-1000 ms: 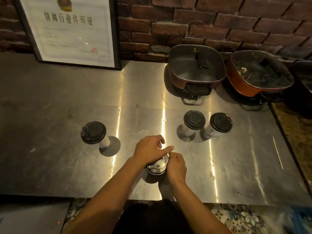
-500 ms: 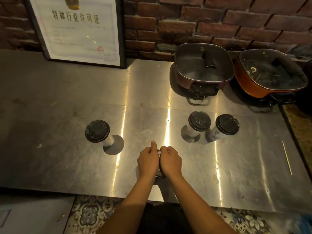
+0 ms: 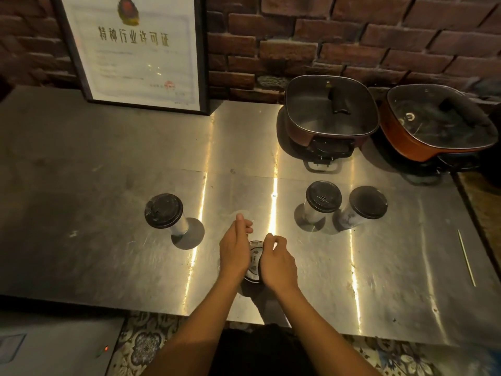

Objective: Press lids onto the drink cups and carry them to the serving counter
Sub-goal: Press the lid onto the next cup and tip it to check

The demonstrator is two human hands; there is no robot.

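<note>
A steel worktop (image 3: 108, 164) is seen from above, set against a brick wall (image 3: 352, 36). Near its front edge, one drink cup (image 3: 254, 260) is flanked by both hands. The left hand (image 3: 234, 252) is placed against the cup's left side, with its fingers (image 3: 244, 226) curled loosely and raised above the rim; no grasp is shown. The right hand (image 3: 278, 263) is placed against the cup's right side, its fingers (image 3: 272, 240) bent inward over the rim; whether the cup is gripped cannot be told. Only a strip of the cup's printed top is visible between the hands.

Three lidded cups stand upright elsewhere: a single lidded cup (image 3: 165, 214) to the left, well apart, and a pair to the right, the nearer lidded cup (image 3: 321, 200) just beside the farther lidded cup (image 3: 366, 204).

Two electric pots (image 3: 330, 112) are set at the rear right. A framed certificate (image 3: 141, 50) leans against the wall. A thin stick (image 3: 466, 257) lies at the right.
</note>
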